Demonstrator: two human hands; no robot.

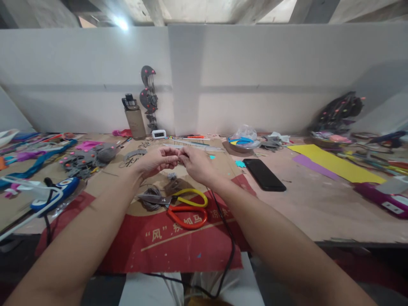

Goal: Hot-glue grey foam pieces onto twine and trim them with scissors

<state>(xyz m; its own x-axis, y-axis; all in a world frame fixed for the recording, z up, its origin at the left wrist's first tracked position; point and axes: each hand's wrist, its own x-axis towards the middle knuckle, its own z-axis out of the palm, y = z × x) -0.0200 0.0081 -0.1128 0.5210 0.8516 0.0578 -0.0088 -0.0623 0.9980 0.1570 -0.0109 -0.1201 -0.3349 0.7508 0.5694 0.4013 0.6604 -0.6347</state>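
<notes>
My left hand and my right hand meet above the cardboard sheet, thumbs and fingers pinched together at the same spot. Whatever sits between the fingertips is too small and too covered to make out. Just below them lies a small grey tuft on the cardboard. Closer to me rest scissors with one yellow and one red handle, their blades across a coil of grey cord. A red-printed cardboard sheet lies under all of these.
A black phone lies right of my hands. Left are grey felt-like pieces and a blue-and-white power strip. A bottle stands at the back wall. Yellow paper lies right. A black cable crosses the cardboard's front.
</notes>
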